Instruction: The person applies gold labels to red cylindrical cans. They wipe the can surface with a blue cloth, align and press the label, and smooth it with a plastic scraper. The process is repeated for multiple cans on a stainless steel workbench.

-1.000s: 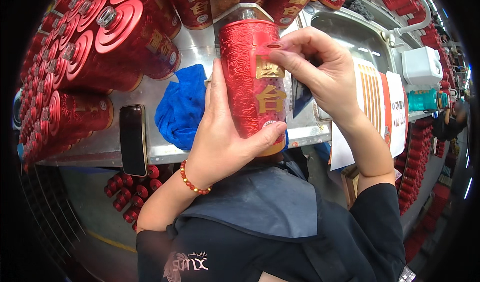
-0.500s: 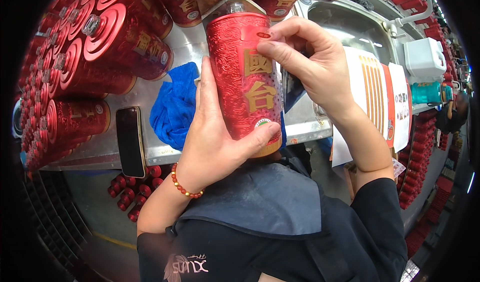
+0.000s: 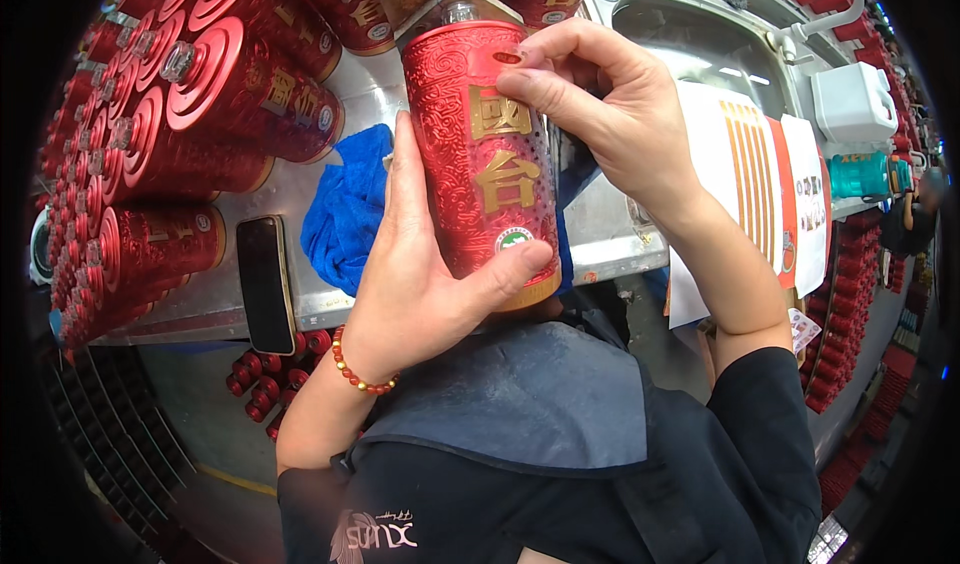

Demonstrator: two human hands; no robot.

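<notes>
A red embossed bottle [image 3: 440, 154] with gold characters and a clear stopper [image 3: 460, 12] leans in front of me, its base toward my body. My left hand [image 3: 435, 274] wraps round its lower part, thumb across the front beside a round green-and-white mark [image 3: 515, 241]. At the bottle's upper front, my right hand [image 3: 600, 104] is closed in a pinch of thumb and forefinger beside a small dark-red oval [image 3: 507, 59]. The pinch seems to hold the edge of a thin see-through film over the characters; its outline is hard to make out.
Many similar red bottles [image 3: 240, 84] crowd the metal bench's left and far side. A blue cloth [image 3: 345, 214] and a phone [image 3: 264, 284] lie left of my hand. On the right are a sink [image 3: 700, 44], printed sheets [image 3: 735, 194], a white jug [image 3: 853, 107] and a teal bottle [image 3: 860, 176].
The bottle and both hands sit slightly further left in the picture. My left hand's grip and my right hand's pinch look the same.
</notes>
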